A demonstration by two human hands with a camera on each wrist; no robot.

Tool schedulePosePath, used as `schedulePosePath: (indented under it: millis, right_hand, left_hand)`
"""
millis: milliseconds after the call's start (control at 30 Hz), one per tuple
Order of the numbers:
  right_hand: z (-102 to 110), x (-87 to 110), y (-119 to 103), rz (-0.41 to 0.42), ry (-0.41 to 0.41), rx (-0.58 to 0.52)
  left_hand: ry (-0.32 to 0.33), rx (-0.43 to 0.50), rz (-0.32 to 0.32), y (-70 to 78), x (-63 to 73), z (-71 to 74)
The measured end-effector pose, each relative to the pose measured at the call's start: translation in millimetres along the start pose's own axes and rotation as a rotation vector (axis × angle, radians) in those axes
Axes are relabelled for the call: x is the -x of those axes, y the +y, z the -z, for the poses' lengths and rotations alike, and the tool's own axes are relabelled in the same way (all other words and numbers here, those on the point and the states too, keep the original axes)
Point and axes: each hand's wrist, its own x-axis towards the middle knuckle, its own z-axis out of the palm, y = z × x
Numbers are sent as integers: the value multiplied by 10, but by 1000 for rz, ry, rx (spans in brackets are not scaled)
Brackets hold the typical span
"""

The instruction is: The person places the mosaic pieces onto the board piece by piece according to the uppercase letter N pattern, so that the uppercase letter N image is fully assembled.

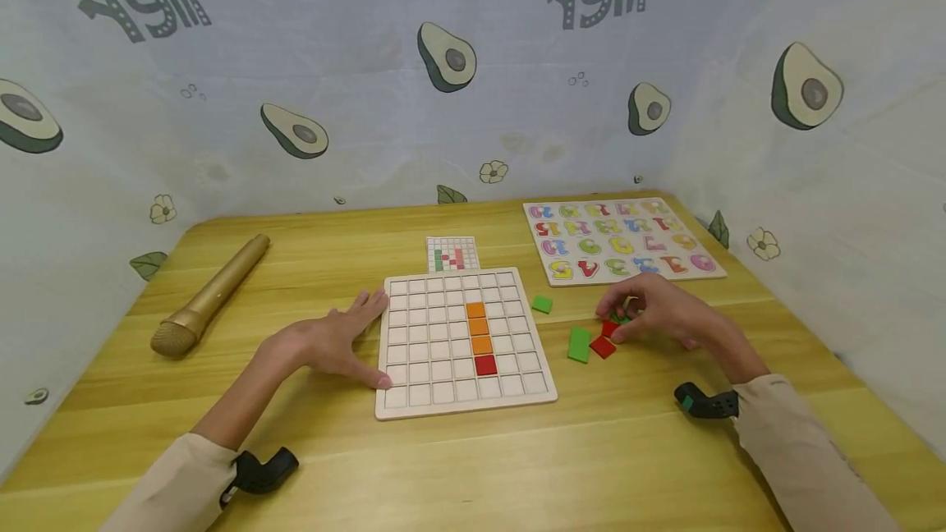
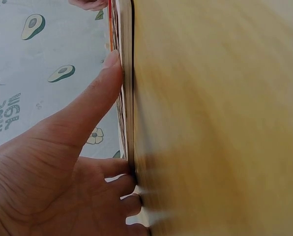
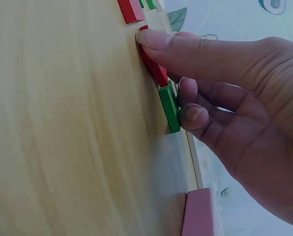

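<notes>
A pale grid board (image 1: 466, 410) lies on the table, with three orange tiles (image 1: 479, 326) and one red tile (image 1: 485, 365) in a column of its squares. My left hand (image 1: 328, 343) rests along the board's left edge, thumb near the lower corner and fingers spread higher up. To the right, my right hand (image 1: 658, 310) pinches a loose red tile (image 3: 156, 69), which tilts under the thumb. A green tile (image 3: 169, 110) is beside it, under the curled fingers. Another red tile (image 1: 603, 346) and green tiles (image 1: 580, 345) lie just left of this hand.
Behind the board is a small printed pattern card (image 1: 452, 243). A number puzzle board (image 1: 628, 240) lies at the back right, a gold microphone (image 1: 210, 294) at the left. One green tile (image 1: 542, 304) sits near the grid's right edge. A pink block (image 3: 198, 214) shows in the right wrist view.
</notes>
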Motion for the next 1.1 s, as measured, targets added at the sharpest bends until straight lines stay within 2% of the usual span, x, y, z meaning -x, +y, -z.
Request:
schedulePosePath:
  millis: [267,567,733,967,1100]
  right_hand:
    - [-22,-12,-6,6,-12,-22]
    - [-38,-21,-42,-13,12,-45]
    - [-62,-29,-38,-32,50,-85]
    - [-101,-41,-28,-25,112,-46]
    - [-121,-50,-62,-25,110,-66]
  left_hand:
    - [0,0,-5,3,16,7]
    - [-1,3,-11,17,34,12]
    - [2,6,-26,19,40,12]
    - [4,-2,-18,13,27,3]
    - [7,-4,-14,2,31,0]
